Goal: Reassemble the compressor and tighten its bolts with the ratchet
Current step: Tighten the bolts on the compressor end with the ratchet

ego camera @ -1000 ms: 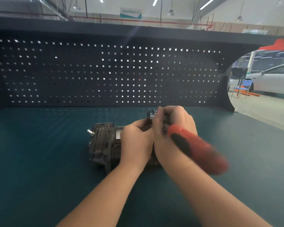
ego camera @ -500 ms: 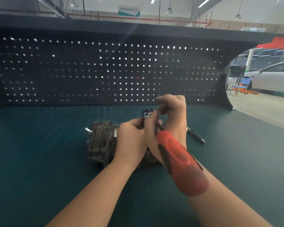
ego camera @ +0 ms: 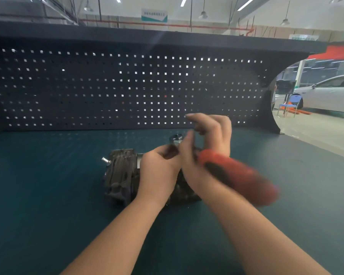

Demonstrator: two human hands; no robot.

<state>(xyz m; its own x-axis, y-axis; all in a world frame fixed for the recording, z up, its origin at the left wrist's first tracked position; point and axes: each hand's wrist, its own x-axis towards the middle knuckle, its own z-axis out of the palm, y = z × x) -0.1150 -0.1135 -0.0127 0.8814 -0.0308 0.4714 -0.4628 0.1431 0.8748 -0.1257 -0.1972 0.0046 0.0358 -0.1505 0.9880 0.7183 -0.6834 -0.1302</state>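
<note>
Compressor, a dark ribbed cast-metal body (ego camera: pixel 121 173), lay on the teal bench (ego camera: pixel 48 195) beneath both hands. Left hand (ego camera: pixel 159 171) clasped its top; right hand (ego camera: pixel 205 147) grasped the red-and-black-handled ratchet (ego camera: pixel 236 179), blurred, its head hidden. Risk, judged: socket slipping off the bolt if the handle tilted, or the body rolling under torque.

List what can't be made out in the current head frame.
- Ratchet: handle motion-blurred; its head hidden behind the right hand.
- Bolt being tightened: hidden by both hands.
- Compressor: right half covered by the left hand and wrist.
- Right hand's grip: blurred; whether its raised fingers touch the tool is unclear.
- Ceiling sign: text too small.
</note>
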